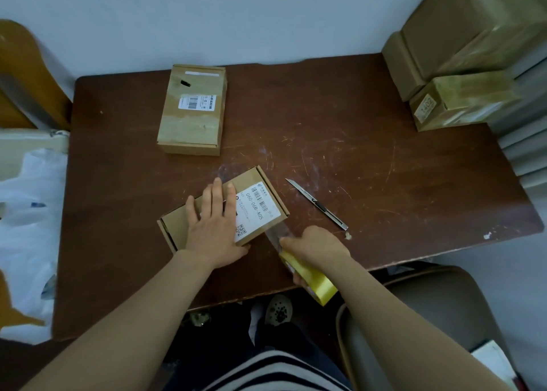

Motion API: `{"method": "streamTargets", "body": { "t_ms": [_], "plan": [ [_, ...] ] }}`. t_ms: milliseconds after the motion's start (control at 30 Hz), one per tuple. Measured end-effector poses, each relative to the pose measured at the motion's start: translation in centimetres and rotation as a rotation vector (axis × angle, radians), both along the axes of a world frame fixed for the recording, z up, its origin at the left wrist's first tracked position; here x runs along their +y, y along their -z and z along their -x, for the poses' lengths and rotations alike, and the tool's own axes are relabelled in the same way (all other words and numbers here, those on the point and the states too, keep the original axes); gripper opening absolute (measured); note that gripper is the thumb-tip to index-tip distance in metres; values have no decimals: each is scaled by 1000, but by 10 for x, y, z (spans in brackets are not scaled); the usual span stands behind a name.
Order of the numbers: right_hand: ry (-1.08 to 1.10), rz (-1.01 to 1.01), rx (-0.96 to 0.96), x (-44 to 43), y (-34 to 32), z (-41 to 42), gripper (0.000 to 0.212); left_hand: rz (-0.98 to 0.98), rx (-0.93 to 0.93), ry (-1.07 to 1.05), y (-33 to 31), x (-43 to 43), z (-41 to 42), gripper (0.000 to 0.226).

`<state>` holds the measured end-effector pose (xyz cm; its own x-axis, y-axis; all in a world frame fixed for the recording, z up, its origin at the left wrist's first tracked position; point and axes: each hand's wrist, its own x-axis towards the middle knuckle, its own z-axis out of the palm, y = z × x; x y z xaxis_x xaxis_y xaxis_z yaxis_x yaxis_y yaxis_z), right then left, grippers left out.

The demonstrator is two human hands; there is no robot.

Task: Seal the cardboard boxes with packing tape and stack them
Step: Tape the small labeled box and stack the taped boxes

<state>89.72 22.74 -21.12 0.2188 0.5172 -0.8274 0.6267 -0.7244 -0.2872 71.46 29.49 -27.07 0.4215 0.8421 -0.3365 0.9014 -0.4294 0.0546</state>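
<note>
The left hand (211, 227) lies flat, fingers straight, pressing the small box (177, 223) under its palm. It should bear down firmly while the right hand (316, 245), clenched round the tape roll (310, 278), draws the strip (275, 231) taut (the knife (318, 205) lies just beyond its knuckles). The box's long axis runs diagonally, near-left to far-right.
</note>
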Motion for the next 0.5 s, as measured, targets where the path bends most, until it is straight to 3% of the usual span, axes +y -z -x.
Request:
{"method": "streamTargets", "body": {
  "t_ms": [133, 267, 333, 500],
  "plan": [
    [-188, 100, -145, 25, 6, 11, 26, 43, 7, 5, -4, 1, 0, 143],
    [-259, 139, -217, 42, 6, 22, 20, 184, -29, -6, -13, 6, -3, 157],
    [-257, 163, -216, 45, 8, 24, 23, 158, -44, 80, -16, 6, -11, 158],
    [-249, 188, -216, 48, 13, 22, 29, 121, -36, 238, -12, 10, -29, 121]
  ]
}}
